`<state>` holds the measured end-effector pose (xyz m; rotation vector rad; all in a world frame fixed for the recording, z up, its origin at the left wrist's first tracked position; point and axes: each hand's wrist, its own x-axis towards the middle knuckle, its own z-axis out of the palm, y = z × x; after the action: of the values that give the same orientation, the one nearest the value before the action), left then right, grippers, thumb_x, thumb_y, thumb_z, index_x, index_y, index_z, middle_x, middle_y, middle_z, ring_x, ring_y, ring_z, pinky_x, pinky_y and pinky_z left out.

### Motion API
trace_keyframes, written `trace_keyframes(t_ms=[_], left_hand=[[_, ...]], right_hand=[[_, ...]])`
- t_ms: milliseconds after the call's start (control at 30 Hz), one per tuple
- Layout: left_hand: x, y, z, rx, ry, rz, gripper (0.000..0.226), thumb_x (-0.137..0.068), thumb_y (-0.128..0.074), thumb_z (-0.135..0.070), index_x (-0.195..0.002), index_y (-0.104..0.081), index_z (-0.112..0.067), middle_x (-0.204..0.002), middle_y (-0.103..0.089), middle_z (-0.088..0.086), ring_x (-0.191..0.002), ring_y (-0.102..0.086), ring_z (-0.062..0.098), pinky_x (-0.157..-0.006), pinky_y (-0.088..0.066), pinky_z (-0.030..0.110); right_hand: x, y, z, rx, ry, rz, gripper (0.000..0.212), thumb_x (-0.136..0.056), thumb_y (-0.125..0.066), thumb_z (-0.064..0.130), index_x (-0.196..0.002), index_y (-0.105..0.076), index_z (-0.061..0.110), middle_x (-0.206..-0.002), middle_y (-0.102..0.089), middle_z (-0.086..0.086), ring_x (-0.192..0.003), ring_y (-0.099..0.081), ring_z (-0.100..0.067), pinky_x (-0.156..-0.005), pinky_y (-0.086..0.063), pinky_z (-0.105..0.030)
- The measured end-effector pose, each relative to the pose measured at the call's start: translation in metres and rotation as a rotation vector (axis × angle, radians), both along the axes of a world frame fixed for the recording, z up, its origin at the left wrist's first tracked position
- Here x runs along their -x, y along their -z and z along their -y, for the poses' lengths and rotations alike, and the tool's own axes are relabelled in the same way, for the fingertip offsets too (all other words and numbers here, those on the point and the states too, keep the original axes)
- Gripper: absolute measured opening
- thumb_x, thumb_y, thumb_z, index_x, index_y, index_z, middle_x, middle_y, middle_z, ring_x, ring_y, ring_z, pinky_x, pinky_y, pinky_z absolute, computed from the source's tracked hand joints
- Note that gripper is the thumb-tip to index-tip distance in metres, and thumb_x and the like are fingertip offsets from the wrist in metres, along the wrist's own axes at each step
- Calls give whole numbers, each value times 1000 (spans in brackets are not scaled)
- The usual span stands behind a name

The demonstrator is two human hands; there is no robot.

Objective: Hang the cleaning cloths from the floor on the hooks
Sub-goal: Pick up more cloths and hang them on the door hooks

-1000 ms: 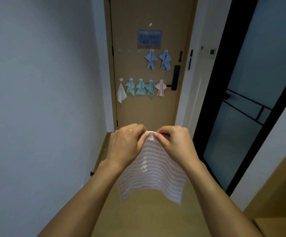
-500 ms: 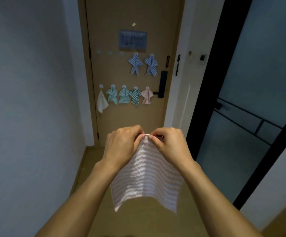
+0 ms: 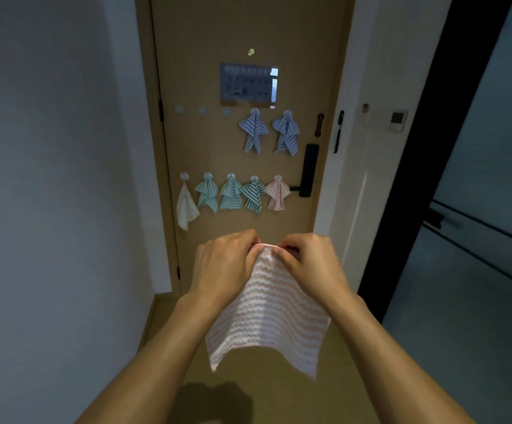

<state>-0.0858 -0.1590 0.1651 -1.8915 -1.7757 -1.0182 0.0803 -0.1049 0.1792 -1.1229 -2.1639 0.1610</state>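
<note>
A pink-and-white striped cleaning cloth (image 3: pixel 267 313) hangs in front of me, pinched at its top corner by my left hand (image 3: pixel 222 264) and my right hand (image 3: pixel 308 264), which meet there. On the wooden door (image 3: pixel 279 26) ahead, an upper row has three bare round hooks (image 3: pixel 202 110) on the left and two blue striped cloths (image 3: pixel 253 130) on the right. The lower row carries a white cloth (image 3: pixel 186 206), teal and green striped cloths (image 3: pixel 230 195) and a pink one (image 3: pixel 276 192).
A black door handle (image 3: pixel 308 169) sits right of the lower row. A grey notice (image 3: pixel 248 84) is stuck above the hooks. A white wall (image 3: pixel 49 179) runs along the left, a dark-framed glass door (image 3: pixel 463 209) along the right. The floor (image 3: pixel 264 393) lies below.
The door has come closer and larger in view. Both hands still pinch the pink cloth's top corner, held at about the same spot before me.
</note>
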Motion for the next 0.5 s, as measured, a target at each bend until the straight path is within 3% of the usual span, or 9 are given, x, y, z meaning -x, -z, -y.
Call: trace_keyframes(t_ms=[167, 300, 500], left_hand=[[29, 2, -66, -37, -69, -3, 17, -94, -53, -38, -85, -60, -25, -77, -66, -7, -72, -64, 19, -54, -47, 35], [50, -1, -123, -64, -133, -43, 17, -94, -53, -38, -83, -58, -25, -75, -65, -8, -70, -63, 17, -49, -40, 29], [79, -16, -219, 9, -181, -9, 20, -96, -50, -42, -90, -61, -26, -82, -67, -9, -78, -63, 14, -62, -50, 38]], right_hand=[[36, 1, -72, -31, -28, -18, 22, -87, -62, 34, -75, -68, 17, -73, -68, -1, -72, -61, -21, -63, -44, -34], [60, -3, -136, -43, -83, -45, 21, -88, -63, 32, -74, -69, 17, -72, -68, 0, -70, -60, -17, -63, -42, -33], [95, -16, -240, -26, -204, -113, 13, -88, -65, 24, -86, -76, 19, -80, -73, 1, -75, -63, -15, -69, -46, -33]])
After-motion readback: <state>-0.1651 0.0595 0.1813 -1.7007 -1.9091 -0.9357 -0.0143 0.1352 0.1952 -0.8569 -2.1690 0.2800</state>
